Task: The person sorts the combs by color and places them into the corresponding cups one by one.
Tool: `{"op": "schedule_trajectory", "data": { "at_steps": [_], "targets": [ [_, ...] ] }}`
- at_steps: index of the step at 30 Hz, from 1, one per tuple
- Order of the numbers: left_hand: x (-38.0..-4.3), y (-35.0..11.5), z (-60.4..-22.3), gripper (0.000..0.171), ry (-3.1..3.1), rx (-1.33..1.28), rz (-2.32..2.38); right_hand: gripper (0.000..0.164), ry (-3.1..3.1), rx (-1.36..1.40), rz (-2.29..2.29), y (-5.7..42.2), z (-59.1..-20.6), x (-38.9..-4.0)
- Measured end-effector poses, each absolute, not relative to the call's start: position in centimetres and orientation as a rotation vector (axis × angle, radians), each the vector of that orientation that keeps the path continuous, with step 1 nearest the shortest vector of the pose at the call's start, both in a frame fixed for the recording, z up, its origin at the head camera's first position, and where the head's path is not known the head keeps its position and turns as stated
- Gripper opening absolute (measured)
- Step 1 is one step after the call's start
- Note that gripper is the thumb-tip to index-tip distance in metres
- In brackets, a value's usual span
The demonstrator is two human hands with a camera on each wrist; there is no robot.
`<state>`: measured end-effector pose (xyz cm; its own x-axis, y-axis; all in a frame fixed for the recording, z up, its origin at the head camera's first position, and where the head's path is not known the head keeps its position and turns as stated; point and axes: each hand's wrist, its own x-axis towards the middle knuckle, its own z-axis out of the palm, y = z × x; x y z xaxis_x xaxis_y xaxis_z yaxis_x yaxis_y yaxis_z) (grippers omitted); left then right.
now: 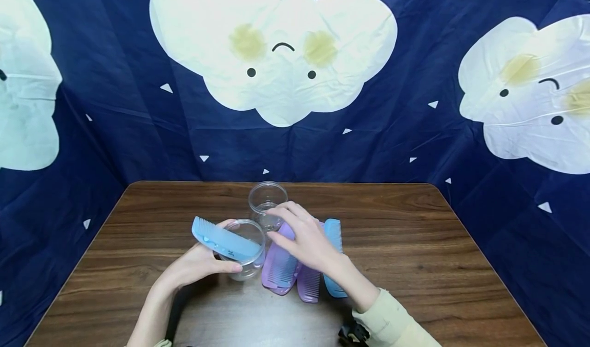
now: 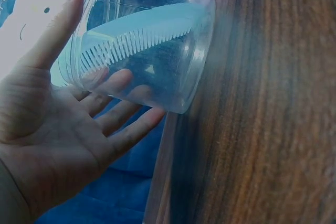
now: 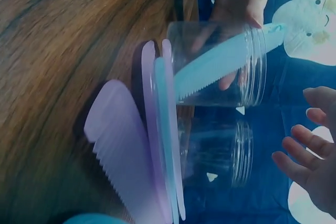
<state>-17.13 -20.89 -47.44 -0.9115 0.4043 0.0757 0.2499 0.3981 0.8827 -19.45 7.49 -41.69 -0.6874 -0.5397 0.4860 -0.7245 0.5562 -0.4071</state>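
Observation:
My left hand (image 1: 195,262) grips a clear plastic jar (image 1: 249,273), thumb at the near side of its rim and fingers around the far side. A light blue comb (image 1: 226,239) leans inside this jar, its upper end sticking out past the rim. In the left wrist view, the comb's teeth (image 2: 126,45) show through the jar wall. My right hand (image 1: 309,239) hovers above several combs, fingers spread and nothing in them. Under it are purple combs (image 1: 279,270), stacked with a blue one between them in the right wrist view, and another purple comb (image 3: 121,140) beside the stack.
A second clear jar (image 1: 256,208) stands just behind the held one. Another blue comb (image 1: 335,283) lies right of the purple ones. The brown wooden table (image 1: 415,265) backs onto a dark blue curtain (image 1: 286,152) with cloud prints. A black object (image 1: 354,332) sits by the right sleeve.

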Motion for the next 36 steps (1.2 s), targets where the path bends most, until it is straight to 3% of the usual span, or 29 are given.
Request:
{"op": "schedule_trajectory", "data": {
  "at_steps": [36],
  "targets": [
    [-16.9,-20.8,-47.1,0.096,2.470,0.606,1.562,0.046,-2.697,0.417,0.844,15.0,-44.4,-19.2]
  ]
}}
